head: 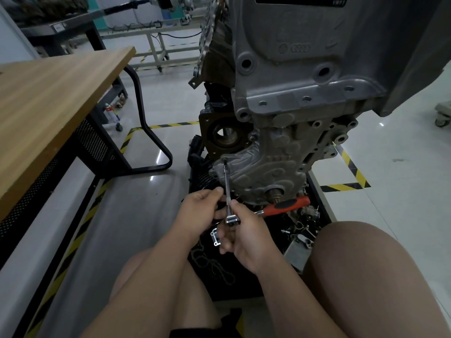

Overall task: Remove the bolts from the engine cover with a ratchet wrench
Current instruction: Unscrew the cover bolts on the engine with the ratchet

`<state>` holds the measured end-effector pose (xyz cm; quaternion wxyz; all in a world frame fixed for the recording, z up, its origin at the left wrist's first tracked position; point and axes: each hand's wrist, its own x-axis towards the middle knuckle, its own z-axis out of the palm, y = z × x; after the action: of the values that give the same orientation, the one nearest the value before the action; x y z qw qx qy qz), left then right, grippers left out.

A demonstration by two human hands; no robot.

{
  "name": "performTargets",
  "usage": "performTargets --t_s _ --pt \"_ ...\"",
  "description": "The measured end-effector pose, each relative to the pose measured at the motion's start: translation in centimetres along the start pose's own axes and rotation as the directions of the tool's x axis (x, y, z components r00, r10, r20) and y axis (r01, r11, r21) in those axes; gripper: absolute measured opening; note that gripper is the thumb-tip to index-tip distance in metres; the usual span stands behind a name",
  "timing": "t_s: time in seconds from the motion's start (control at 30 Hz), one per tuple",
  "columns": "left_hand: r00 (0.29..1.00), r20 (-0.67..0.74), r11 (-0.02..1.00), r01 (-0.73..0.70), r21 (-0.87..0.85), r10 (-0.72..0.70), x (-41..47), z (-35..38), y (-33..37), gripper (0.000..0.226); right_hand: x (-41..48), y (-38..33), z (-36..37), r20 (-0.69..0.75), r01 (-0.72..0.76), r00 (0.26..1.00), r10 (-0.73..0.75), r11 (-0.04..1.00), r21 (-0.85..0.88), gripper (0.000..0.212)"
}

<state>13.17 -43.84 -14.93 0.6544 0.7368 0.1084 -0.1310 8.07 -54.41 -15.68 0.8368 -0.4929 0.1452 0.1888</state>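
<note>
Your knees (366, 264) flank your right hand (246, 237), fingers gripping the ratchet wrench (285, 206) head, handle pointing right; left hand (200, 211) fingers pinch its extension (226, 186), running up to the engine cover (256, 167). Glossy floor (146, 215), wooden counter (48, 106) left.

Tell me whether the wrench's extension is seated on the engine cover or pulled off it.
Seated: the extension tip meets the engine cover at its upper left edge; the bolt is hidden.
</note>
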Motion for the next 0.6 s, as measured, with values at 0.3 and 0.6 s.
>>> performTargets --t_s 0.3,0.6 --pt "0.883 0.218 0.515 0.425 -0.745 -0.415 0.5 -2.7 1.2 0.024 -3.4 -0.3 -2.4 -0.102 0.044 0.989 -0.107 0.871 -0.490 0.033" --pt "0.886 0.314 0.600 0.462 -0.653 -0.341 1.4 -1.9 0.7 0.021 -6.1 -6.6 -3.2 0.093 0.124 0.992 -0.081 0.644 -0.755 0.033"
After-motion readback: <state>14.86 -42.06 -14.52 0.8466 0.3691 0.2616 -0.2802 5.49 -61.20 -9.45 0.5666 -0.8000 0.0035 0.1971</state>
